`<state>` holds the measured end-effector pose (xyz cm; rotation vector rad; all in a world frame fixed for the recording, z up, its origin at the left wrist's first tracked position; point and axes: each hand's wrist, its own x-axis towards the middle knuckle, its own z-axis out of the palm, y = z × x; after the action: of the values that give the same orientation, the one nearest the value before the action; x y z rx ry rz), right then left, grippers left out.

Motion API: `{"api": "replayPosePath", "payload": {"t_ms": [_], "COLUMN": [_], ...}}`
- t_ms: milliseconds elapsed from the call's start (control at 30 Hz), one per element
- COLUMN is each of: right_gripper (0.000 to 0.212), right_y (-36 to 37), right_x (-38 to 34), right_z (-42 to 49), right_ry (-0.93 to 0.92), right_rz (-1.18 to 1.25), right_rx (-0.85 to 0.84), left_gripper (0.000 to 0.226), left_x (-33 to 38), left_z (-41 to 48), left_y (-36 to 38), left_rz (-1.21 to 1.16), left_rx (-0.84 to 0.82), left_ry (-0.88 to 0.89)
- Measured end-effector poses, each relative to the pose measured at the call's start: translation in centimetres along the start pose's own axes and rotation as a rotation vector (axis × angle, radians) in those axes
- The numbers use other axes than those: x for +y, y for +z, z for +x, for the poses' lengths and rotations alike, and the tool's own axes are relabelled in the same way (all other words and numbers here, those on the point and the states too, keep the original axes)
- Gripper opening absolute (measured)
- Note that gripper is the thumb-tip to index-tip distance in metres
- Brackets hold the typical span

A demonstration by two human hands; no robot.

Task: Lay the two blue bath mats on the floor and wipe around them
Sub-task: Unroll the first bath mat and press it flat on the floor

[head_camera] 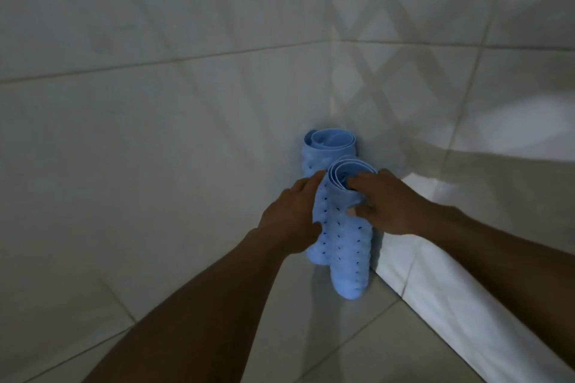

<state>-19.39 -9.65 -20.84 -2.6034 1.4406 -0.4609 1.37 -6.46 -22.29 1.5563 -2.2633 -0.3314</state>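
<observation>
Two light blue bath mats stand rolled up on end in the corner of a tiled room. The nearer roll has small dark slots along its side. My right hand grips its top rim, fingers inside the roll and thumb outside. My left hand rests against its left side, fingers spread. The farther roll stands right behind it against the wall, untouched; its lower part is hidden by the nearer roll and my left hand.
Pale tiled walls meet in the corner behind the rolls. A raised white tiled ledge runs along the right. Pale floor tiles lie under my forearms.
</observation>
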Motion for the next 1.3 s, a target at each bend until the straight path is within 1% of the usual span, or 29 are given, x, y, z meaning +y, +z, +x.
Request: {"api": "replayPosePath", "payload": {"t_ms": [100, 167, 200, 233, 267, 333, 367, 400, 433, 467, 533, 633, 700, 733, 800, 833, 900, 933, 967, 1000, 1033, 1067, 1100, 1133, 1167, 1200, 1233, 1300], "right_gripper": [0.027, 0.029, 0.034, 0.038, 0.037, 0.018, 0.018, 0.028, 0.036, 0.039, 0.044, 0.050, 0.053, 0.054, 0.055, 0.056, 0.062, 0.066, 0.069, 0.073, 0.076, 0.082, 0.091, 0.101, 0.111, 0.115, 0.110, 0.077], "right_y": [-1.4, -2.1, -2.0, -1.8, -1.3, 0.9, 2.3, 3.9, 5.5, 7.1, 10.1, 14.6, 17.8, 19.5, 22.8, 24.5, 27.5, 28.7, 29.8, 30.7, 31.7, 32.4, 33.0, 33.5, 33.5, 33.2, 32.9, 31.2], "right_x": [-5.4, -10.6, -13.2, -15.9, -18.3, -22.6, -24.5, -26.0, -27.4, -28.8, -31.4, -34.7, -36.5, -37.3, -38.1, -38.1, -37.6, -37.1, -36.5, -35.8, -35.0, -34.4, -34.0, -33.6, -33.3, -33.1, -32.8, -33.1], "right_z": [-0.3, -0.2, -0.3, -0.3, -0.4, -1.0, -1.7, -2.3, -2.9, -3.6, -4.8, -5.9, -6.3, -6.5, -7.2, -7.6, -8.8, -9.8, -11.0, -12.4, -13.9, -15.4, -17.0, -18.4, -19.5, -20.2, -20.7, -21.4], "right_ry": [-0.169, -0.245, -0.285, -0.321, -0.354, -0.386, -0.381, -0.365, -0.338, -0.312, -0.274, -0.168, -0.093, -0.075, -0.071, -0.071, -0.018, 0.036, 0.109, 0.215, 0.345, 0.495, 0.633, 0.733, 0.789, 0.833, 0.853, 0.799], "right_rz": [0.087, 0.065, 0.051, 0.045, 0.053, 0.115, 0.166, 0.229, 0.295, 0.347, 0.369, 0.253, 0.126, 0.072, 0.024, 0.035, 0.167, 0.268, 0.340, 0.378, 0.397, 0.411, 0.451, 0.536, 0.633, 0.734, 0.850, 1.082], "right_rx": [-0.120, -0.247, -0.310, -0.362, -0.406, -0.493, -0.529, -0.555, -0.583, -0.617, -0.721, -0.954, -1.048, -1.042, -0.916, -0.835, -0.727, -0.675, -0.602, -0.526, -0.473, -0.479, -0.541, -0.618, -0.676, -0.723, -0.772, -0.897], "left_gripper": [0.099, 0.107, 0.109, 0.107, 0.101, 0.086, 0.076, 0.065, 0.056, 0.052, 0.053, 0.059, 0.061, 0.059, 0.057, 0.057, 0.054, 0.054, 0.061, 0.070, 0.076, 0.079, 0.078, 0.077, 0.076, 0.077, 0.078, 0.082], "left_x": [-1.4, -3.2, -4.3, -5.4, -6.3, -7.8, -8.5, -9.2, -10.0, -10.8, -12.3, -14.2, -15.7, -16.6, -18.2, -18.8, -19.4, -19.3, -18.8, -17.9, -16.8, -15.5, -14.1, -12.8, -12.0, -11.8, -12.0, -13.3], "left_z": [-5.3, -9.4, -11.8, -14.2, -17.0, -23.0, -26.1, -28.9, -31.6, -34.0, -37.7, -41.3, -43.0, -43.8, -45.4, -46.3, -48.6, -50.0, -51.4, -52.9, -54.2, -55.2, -56.0, -56.5, -56.8, -57.1, -57.4, -57.9], "left_y": [-2.6, -5.0, -6.4, -7.6, -8.9, -10.8, -11.5, -11.9, -12.2, -12.1, -11.5, -9.6, -7.3, -5.9, -2.8, -1.2, 2.4, 4.4, 6.5, 8.7, 10.8, 12.9, 14.8, 16.4, 17.6, 18.3, 18.5, 18.1], "left_rz": [0.011, -0.016, -0.025, -0.011, 0.024, 0.088, 0.094, 0.080, 0.064, 0.049, 0.021, -0.006, 0.006, 0.016, 0.042, 0.082, 0.288, 0.409, 0.482, 0.470, 0.382, 0.263, 0.151, 0.083, 0.059, 0.071, 0.095, 0.138], "left_rx": [0.039, 0.066, 0.068, 0.048, 0.010, -0.095, -0.137, -0.153, -0.144, -0.128, -0.151, -0.360, -0.491, -0.512, -0.469, -0.423, -0.335, -0.299, -0.271, -0.252, -0.255, -0.268, -0.280, -0.275, -0.249, -0.224, -0.213, -0.230], "left_ry": [-0.071, -0.140, -0.167, -0.208, -0.267, -0.448, -0.537, -0.599, -0.638, -0.672, -0.745, -0.845, -0.887, -0.900, -0.948, -0.985, -1.020, -1.008, -0.990, -0.973, -0.957, -0.937, -0.928, -0.929, -0.931, -0.931, -0.921, -0.877]}}
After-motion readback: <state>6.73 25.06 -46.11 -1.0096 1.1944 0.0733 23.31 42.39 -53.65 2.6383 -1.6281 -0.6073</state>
